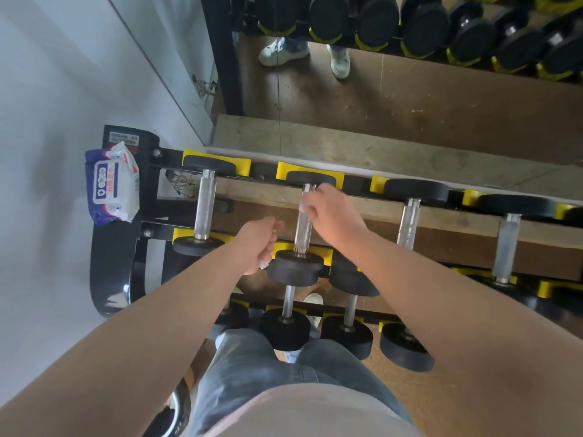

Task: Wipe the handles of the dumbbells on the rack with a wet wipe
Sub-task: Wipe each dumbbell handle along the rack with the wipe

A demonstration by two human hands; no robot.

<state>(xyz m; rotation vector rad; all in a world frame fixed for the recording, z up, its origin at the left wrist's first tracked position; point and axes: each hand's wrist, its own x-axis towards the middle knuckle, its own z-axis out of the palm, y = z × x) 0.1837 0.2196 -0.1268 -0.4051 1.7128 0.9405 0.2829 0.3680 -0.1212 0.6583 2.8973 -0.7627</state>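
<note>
Right hand (328, 212) pinching wipe (302, 207) on knurled handle (303, 228); left hand (260, 244) clenched on white scrap. Wipe limp, light; handle rigid, grippy: wrap around.

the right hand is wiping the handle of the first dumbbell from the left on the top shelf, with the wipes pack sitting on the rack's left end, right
Not quite: the head view shows the right hand on the second dumbbell's handle from the left. The wipes pack does sit on the rack's left end.

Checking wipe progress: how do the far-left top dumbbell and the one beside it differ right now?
The far-left dumbbell has its handle fully bare; the second dumbbell has the right hand on its far end with a wipe. The left hand hovers near the second only. Both share knurled metal handles and black ends.
</note>
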